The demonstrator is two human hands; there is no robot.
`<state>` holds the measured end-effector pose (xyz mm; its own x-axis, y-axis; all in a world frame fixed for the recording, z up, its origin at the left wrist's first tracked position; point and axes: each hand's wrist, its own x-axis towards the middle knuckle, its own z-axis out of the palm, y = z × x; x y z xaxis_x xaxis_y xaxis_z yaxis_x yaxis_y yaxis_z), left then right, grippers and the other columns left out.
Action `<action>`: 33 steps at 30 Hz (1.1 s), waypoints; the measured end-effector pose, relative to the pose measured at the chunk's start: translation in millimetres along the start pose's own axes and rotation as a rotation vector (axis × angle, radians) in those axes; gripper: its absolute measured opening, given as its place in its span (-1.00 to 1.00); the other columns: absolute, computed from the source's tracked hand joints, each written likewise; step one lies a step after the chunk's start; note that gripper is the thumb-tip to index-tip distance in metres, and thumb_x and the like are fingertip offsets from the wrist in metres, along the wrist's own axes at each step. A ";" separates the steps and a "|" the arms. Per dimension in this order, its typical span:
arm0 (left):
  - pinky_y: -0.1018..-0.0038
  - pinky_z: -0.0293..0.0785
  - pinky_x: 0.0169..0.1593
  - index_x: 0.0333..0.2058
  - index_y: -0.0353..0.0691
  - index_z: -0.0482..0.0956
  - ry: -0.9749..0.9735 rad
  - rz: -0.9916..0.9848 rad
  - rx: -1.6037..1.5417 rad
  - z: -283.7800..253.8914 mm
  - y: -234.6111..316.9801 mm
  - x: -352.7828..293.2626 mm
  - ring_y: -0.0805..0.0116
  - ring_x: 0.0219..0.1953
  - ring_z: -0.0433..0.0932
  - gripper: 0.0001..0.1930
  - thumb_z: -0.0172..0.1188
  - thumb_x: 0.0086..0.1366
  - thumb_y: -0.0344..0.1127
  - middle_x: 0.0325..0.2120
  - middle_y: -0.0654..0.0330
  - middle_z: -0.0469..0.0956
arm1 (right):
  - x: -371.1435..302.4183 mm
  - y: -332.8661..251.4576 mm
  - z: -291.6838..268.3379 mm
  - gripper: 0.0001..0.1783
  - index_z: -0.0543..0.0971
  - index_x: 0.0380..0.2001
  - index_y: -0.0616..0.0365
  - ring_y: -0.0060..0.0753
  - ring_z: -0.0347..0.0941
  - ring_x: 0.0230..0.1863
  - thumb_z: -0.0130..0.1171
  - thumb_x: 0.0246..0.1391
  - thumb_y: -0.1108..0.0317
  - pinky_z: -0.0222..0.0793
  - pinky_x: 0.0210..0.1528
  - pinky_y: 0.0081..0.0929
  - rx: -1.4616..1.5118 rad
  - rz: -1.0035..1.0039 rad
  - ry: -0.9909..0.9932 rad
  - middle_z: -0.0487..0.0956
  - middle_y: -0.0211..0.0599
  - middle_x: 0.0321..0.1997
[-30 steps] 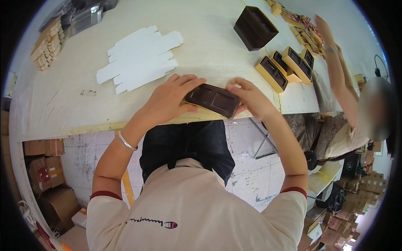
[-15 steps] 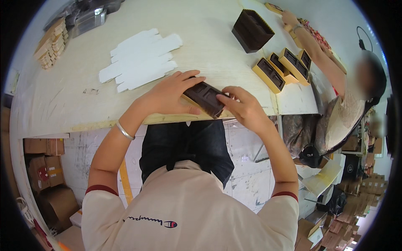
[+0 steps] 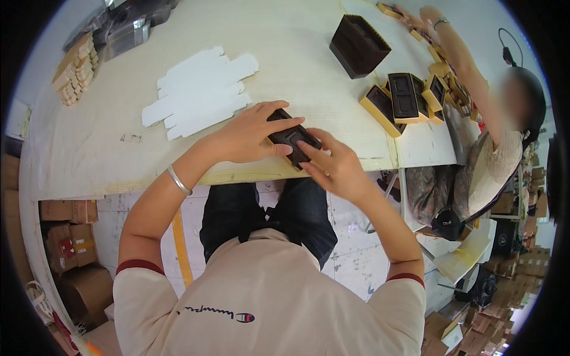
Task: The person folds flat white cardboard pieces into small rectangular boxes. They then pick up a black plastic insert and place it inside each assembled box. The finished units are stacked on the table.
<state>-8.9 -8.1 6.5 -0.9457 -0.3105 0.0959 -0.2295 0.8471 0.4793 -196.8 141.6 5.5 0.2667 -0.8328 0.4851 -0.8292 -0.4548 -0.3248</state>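
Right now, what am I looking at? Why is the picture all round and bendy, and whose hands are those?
The picture comes from a small camera worn on a person's head, looking down. Its wide lens bends straight edges, so everything looks round. The two arms coming up from below are that person's own. The left hand and the right hand both hold a flat dark brown box at the near edge of a pale table. On the table lie flat white cardboard cut-outs, a bigger dark box and gold-edged trays. Another person's arm reaches in at the right.
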 end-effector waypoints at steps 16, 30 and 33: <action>0.03 0.06 0.30 0.24 0.03 0.29 -0.112 0.039 0.040 -10.2 -2.0 7.7 -0.06 0.31 0.04 -0.43 0.14 0.24 -0.14 0.25 0.04 0.13 | 15.6 -11.6 1.9 -0.40 0.48 0.02 0.11 -0.15 0.48 -0.24 0.35 -0.18 0.29 0.47 -0.23 -0.36 -0.101 0.267 -0.192 0.36 -0.01 0.12; 0.00 -0.06 0.32 0.24 -0.04 0.27 0.029 0.055 0.047 5.6 -7.6 16.1 -0.02 0.29 0.11 -0.49 0.01 0.30 -0.27 0.21 0.05 0.23 | -8.8 -8.6 31.3 -0.39 0.51 0.03 0.05 0.21 0.22 0.20 0.36 -0.20 0.30 0.23 0.18 -0.07 0.047 0.266 0.016 0.17 0.23 0.27; 0.12 -0.03 0.33 0.22 -0.10 0.29 0.075 0.051 0.159 10.6 -4.1 15.1 0.00 0.29 0.12 -0.48 0.03 0.27 -0.31 0.22 0.05 0.24 | -10.9 -10.7 37.8 -0.47 0.55 -0.03 0.10 0.23 0.26 0.15 0.36 -0.19 0.39 0.25 0.15 -0.09 0.127 0.301 0.097 0.23 0.24 0.22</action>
<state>-24.7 -11.8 -3.3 -0.9385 -0.2919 0.1844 -0.2211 0.9182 0.3286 -172.3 143.5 -27.0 -0.0335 -0.9044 0.4253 -0.7944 -0.2342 -0.5605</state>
